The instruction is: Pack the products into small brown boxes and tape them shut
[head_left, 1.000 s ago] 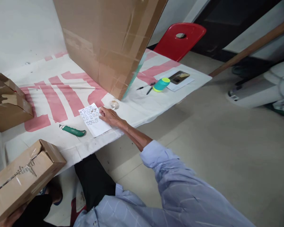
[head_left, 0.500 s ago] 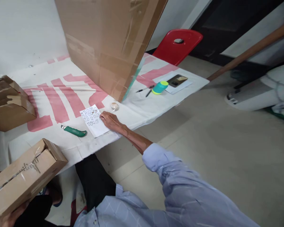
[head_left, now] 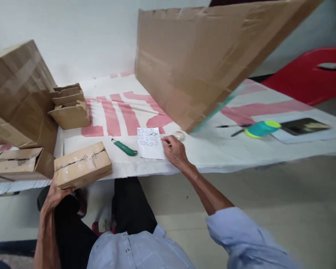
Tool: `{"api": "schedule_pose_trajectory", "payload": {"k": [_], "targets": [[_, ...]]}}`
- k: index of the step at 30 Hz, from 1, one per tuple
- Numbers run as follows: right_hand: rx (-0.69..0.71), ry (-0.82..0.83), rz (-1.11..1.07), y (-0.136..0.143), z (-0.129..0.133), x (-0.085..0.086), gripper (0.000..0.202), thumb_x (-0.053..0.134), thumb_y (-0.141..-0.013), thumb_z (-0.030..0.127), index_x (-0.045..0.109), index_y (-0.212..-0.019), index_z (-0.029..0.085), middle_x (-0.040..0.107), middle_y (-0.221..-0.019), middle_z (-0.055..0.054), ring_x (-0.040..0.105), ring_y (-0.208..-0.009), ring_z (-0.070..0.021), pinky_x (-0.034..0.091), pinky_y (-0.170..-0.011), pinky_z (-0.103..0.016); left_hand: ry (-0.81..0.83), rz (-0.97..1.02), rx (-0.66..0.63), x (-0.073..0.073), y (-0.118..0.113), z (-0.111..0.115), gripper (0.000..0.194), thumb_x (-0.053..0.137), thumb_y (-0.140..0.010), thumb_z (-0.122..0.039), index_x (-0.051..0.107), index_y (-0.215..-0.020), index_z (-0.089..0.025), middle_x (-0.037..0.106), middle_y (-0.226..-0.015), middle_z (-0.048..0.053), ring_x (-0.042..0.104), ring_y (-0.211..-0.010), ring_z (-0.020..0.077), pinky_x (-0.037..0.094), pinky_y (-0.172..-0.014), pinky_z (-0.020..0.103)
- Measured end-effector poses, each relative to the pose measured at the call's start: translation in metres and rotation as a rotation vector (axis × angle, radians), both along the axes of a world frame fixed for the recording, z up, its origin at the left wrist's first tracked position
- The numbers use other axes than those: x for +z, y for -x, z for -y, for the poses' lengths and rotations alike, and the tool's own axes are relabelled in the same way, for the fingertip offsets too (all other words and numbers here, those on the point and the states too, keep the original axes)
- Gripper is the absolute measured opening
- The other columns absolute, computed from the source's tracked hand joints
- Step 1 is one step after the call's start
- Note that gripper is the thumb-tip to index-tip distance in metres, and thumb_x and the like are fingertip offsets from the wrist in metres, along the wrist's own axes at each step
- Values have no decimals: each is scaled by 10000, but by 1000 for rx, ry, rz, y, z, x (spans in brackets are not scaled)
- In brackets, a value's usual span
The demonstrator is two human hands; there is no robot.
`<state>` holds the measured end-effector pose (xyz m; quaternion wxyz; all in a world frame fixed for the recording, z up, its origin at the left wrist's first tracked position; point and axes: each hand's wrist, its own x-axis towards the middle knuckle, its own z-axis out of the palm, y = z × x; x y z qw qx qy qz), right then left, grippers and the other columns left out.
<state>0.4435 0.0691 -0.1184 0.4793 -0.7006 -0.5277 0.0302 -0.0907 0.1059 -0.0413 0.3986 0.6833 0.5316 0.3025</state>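
Observation:
My left hand (head_left: 57, 194) grips the near left end of a small taped cardboard box (head_left: 82, 166), held tilted at the table's front edge. My right hand (head_left: 175, 149) is at the right edge of a white sheet of paper (head_left: 152, 151), thumb and forefinger pinched together on it. Rows of small outlined shapes fill the sheet's upper part. Just left of the paper lies a green utility knife (head_left: 125, 147) with a bit of blade out. Behind my right hand is a small roll of clear tape (head_left: 180, 135), partly hidden.
A large flat carton (head_left: 190, 63) stands slanted at the back. Boxes crowd the left: a tall carton (head_left: 19, 93), an open divided box (head_left: 72, 116) and a long box (head_left: 19, 164). Rightward are a teal-yellow cylinder (head_left: 261, 129), pens, a phone (head_left: 305, 126) and a red chair (head_left: 308, 76).
The view has swung left and levelled, bringing more boxes and my left forearm into sight. My left hand still holds the small box; my right hand remains at the paper's edge.

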Motion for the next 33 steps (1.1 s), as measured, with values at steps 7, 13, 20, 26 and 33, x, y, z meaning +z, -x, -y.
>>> {"api": "schedule_pose_trajectory", "payload": {"k": [7,13,20,26,33], "targets": [[400,-84,-109,103,19,52,173,588,-1004,354,712,-1015,234,726,-967,-57,681,-856,-208,596,-716,-332,155,221,77,0,-4,16,1232,983,-516,-431,435,-1599,-216,628,-1520,167,607,-1403,418,552,-1168,527],[638,-86,-82,160,25,67,252,617,-1037,392,720,-1218,250,691,-1174,-98,693,-930,-219,635,-834,-408,121,272,-32,11,-15,28,1219,1009,-554,-436,442,-1609,-206,584,-1578,180,539,-1480,424,497,-1228,505],[668,-83,-18,171,18,66,283,621,-1040,375,687,-1281,243,669,-1199,-116,690,-1013,-249,629,-900,-452,-87,267,-21,11,-2,28,1191,1018,-602,-500,395,-1595,-291,420,-1706,172,360,-1614,420,402,-1278,572],[667,-69,-38,175,20,71,242,620,-1031,354,692,-1239,253,665,-1166,-98,673,-979,-234,629,-861,-431,-104,127,-10,21,-1,25,941,955,-685,-537,484,-1446,-248,475,-1637,184,489,-1519,397,420,-1244,573],[648,-64,-48,180,19,76,217,627,-1012,335,695,-1203,257,673,-1147,-88,677,-973,-233,621,-901,-456,-119,120,13,27,-7,28,832,951,-668,-555,498,-1290,-238,439,-1674,197,530,-1484,390,490,-1168,527]]}}
